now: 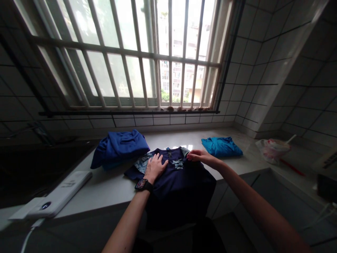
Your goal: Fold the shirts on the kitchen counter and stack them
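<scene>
**One dark shirt, spread over the bench edge under attentive fingers**

The bench runs beneath a barred window at 12 o'clock. The shirt lies at the bench's front edge, neckline towards 12, its lower part hanging down at 6. The left hand rests on it at the shirt's 10 o'clock, palm down, fingers a little apart, holding nothing. The right hand is at 1 o'clock, fingertips gathered at the patterned shoulder; whether cloth is pinched between them I cannot tell.

The step in hand looks like straightening the neckline and shoulders. The next move seems to call for a steady left palm as anchor and a light pull with the right; the hanging part could drag the cloth forward.

Counted from largest to smallest, with the shirt as the clock's centre: one window, one bench, one dark sink at 9, one shirt, one blue bundle at 10 with lighter cloth under it (perhaps a separate piece), one teal cloth at 2, two hands, one power bank between 8 and 9, one bag towards 3, one red stick beside it, and one watch on the left wrist.
</scene>
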`<state>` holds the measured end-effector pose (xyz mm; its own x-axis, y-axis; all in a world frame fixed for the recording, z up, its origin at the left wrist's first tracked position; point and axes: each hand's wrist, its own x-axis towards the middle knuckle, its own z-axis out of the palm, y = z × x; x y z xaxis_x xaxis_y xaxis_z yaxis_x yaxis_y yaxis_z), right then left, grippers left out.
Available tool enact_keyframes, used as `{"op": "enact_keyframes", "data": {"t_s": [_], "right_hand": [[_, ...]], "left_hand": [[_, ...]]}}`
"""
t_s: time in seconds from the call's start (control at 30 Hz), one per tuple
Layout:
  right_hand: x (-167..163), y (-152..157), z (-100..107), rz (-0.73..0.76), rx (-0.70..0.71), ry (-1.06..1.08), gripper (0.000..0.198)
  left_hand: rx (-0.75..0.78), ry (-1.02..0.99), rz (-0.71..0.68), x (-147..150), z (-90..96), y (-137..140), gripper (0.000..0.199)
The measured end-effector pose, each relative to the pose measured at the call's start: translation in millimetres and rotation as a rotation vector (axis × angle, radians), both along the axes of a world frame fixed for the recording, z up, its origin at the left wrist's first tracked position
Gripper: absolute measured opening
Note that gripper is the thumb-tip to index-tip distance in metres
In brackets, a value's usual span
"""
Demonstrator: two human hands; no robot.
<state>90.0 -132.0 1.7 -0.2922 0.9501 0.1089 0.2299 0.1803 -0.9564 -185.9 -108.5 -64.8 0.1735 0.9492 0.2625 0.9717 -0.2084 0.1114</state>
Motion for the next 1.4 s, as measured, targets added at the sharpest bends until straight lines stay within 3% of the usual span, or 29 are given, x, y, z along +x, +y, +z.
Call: {"op": "enact_keyframes", "data": {"t_s": [0.07,0.23,0.33,0.4,0.5,0.6,0.63,0.77,0.83,0.93,1.0,1.1,1.27,1.3,1.4], "right_hand": [[-7,-6,1,0.107,-0.009,-0.121,0.034],[-12,-13,-7,-0.149,0.228,-0.538,0.028],[-17,-22,-18,-0.048,0.227,-0.764,0.037],[-24,-28,-24,0.035,0.183,-0.832,0.023],[-36,-36,-27,-0.004,0.255,-0.801,0.006],[-40,-41,-23,-0.135,0.324,-0.7,0.007],[-40,-42,-20,-0.098,0.268,-0.688,0.008],[-34,-40,-5,0.352,-0.121,-0.627,0.028],[-33,-36,-2,0.249,-0.035,-0.562,0.034],[-39,-30,-5,-0.119,0.234,-0.677,0.035],[-46,-27,-10,-0.129,0.237,-0.862,0.047],[-56,-22,-14,-0.028,0.174,-1.009,0.028],[-67,-14,-12,-0.34,0.209,-0.823,0.026],[-67,-13,-13,-0.329,0.196,-0.766,0.026],[-67,-13,-21,-0.013,0.101,-0.688,0.023]], "left_hand": [[-0.006,0.003,-0.009,0,0.1,0,0.057],[-0.018,-0.001,-0.019,0,2.3,-2,0.057],[-0.029,0.001,-0.024,0,3.2,-3,0.057],[-0.023,-0.005,-0.019,0,3.3,-3,0.057],[-0.019,-0.015,-0.019,0,3.0,-3,0.058],[-0.003,-0.018,-0.034,-1,2.2,-3,0.058],[0.007,-0.021,-0.035,-1,1.9,-3,0.057],[0.007,-0.033,-0.023,-1,0.6,-2,0.056],[-0.005,-0.029,-0.014,-1,0.1,-1,0.057],[-0.01,-0.015,-0.007,0,-0.1,-1,0.058],[-0.006,-0.004,-0.004,0,0.5,-1,0.058],[0.006,0.009,-0.015,0,2.2,-2,0.054],[-0.005,0.018,-0.003,0,2.7,-2,0.053],[-0.004,0.017,-0.004,0,2.3,-2,0.054],[0.008,0.02,-0.015,-1,1.4,-1,0.056]]}}
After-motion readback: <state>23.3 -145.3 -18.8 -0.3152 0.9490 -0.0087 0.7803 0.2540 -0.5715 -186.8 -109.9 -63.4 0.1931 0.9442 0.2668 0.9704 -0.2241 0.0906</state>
